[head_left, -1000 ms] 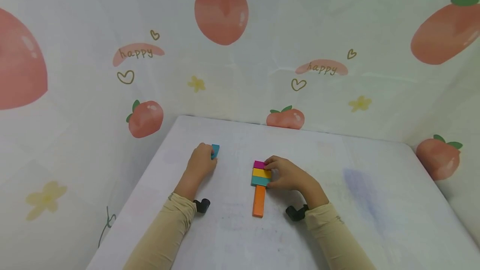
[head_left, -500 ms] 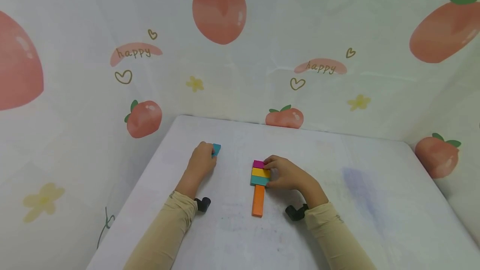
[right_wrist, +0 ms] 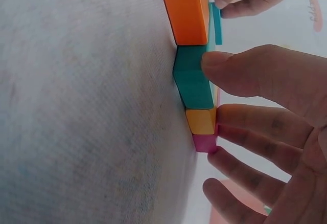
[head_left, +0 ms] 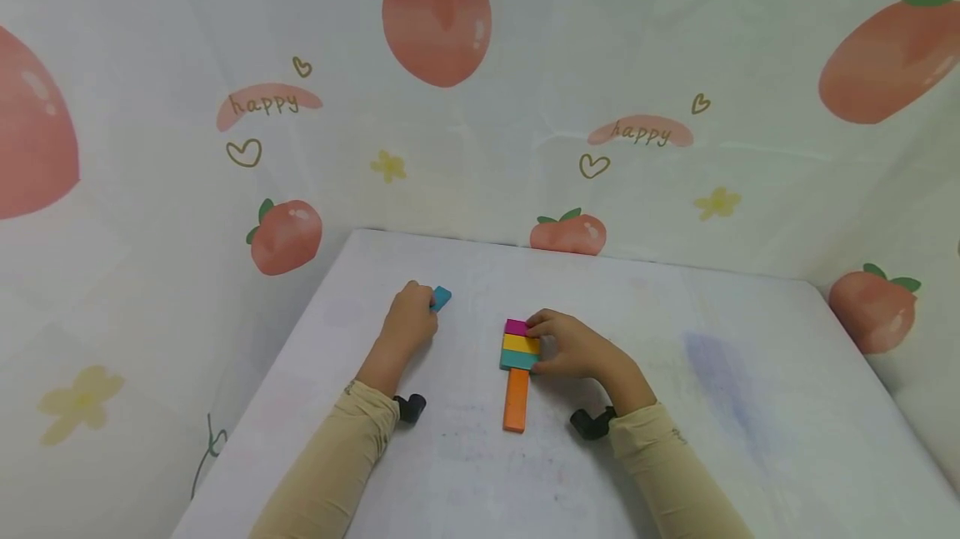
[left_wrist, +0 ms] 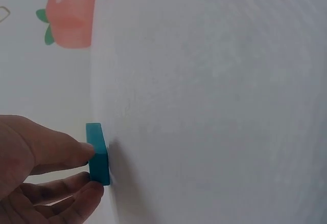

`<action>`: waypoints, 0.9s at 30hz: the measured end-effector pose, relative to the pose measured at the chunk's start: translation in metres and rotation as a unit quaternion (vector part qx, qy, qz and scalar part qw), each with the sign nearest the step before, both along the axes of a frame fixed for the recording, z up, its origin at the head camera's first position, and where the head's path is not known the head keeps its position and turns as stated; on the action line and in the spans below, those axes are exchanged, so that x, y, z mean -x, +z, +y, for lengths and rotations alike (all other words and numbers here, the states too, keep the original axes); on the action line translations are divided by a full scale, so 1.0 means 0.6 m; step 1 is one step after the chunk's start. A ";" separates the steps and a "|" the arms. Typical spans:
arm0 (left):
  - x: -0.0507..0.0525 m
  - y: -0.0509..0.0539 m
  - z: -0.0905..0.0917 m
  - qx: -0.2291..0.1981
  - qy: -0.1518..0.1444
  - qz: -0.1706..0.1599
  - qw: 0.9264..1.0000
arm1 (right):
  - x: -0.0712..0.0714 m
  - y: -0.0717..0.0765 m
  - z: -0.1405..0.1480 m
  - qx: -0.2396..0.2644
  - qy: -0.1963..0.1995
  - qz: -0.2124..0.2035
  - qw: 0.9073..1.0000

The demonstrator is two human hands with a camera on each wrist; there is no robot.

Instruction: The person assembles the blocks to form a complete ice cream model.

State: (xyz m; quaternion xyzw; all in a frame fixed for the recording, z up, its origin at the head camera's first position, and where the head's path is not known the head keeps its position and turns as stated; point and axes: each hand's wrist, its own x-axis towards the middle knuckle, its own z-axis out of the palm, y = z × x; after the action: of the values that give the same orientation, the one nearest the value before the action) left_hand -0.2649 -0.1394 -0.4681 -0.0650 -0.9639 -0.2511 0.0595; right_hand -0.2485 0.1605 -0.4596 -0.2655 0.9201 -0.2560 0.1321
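In the head view my left hand (head_left: pixel 409 318) pinches a blue block (head_left: pixel 441 298) at the left of the white table. The left wrist view shows the thumb on one side of this block (left_wrist: pixel 98 155) and fingertips on the other. My right hand (head_left: pixel 573 346) rests against a row of flat blocks: magenta (head_left: pixel 516 327), yellow (head_left: pixel 517 344) and teal (head_left: pixel 516 360). Its thumb touches the teal block (right_wrist: pixel 193 78), while the other fingers reach straight to the yellow block (right_wrist: pixel 200 121) and magenta block (right_wrist: pixel 205 142). An orange block (head_left: pixel 516 400) extends lengthwise from the teal one.
The white tabletop (head_left: pixel 750 372) has a faint purple stain (head_left: pixel 723 389) at the right. A pale cloth wall (head_left: pixel 517 131) printed with peaches surrounds the table. Black wrist cameras sit at the left cuff (head_left: pixel 412 407) and right cuff (head_left: pixel 592 423).
My left hand has moved slightly right with the blue block, which has turned so its far end points more to the right. The right hand and the row of blocks stay in place.
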 end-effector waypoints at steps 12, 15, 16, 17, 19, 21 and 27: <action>0.008 -0.001 0.025 0.001 0.001 -0.012 1.000 | -0.004 0.006 -0.001 0.002 0.003 -0.002 1.000; 0.009 0.002 0.032 -0.006 -0.005 -0.017 1.000 | -0.003 0.006 -0.001 -0.001 0.003 -0.001 1.000; 0.010 0.002 0.035 -0.006 -0.008 -0.017 1.000 | -0.003 0.006 -0.001 -0.002 0.002 -0.001 1.000; 0.010 0.002 0.037 -0.007 -0.011 -0.015 1.000 | -0.003 0.005 -0.001 -0.002 0.002 -0.002 1.000; 0.013 0.000 0.041 -0.006 -0.016 -0.012 1.000 | -0.003 0.006 -0.002 -0.004 0.001 -0.002 1.000; 0.014 -0.002 0.044 -0.005 -0.022 -0.007 1.000 | -0.003 0.006 -0.003 -0.005 0.001 -0.001 1.000; 0.021 -0.011 0.058 -0.016 -0.039 -0.011 0.999 | -0.003 0.004 -0.004 -0.009 -0.005 -0.003 1.000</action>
State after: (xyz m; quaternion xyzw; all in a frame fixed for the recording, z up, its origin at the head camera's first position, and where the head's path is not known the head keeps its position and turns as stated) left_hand -0.2773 -0.1046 -0.4747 -0.0986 -0.9571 -0.2695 0.0398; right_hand -0.2466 0.1578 -0.4569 -0.2591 0.9232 -0.2491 0.1359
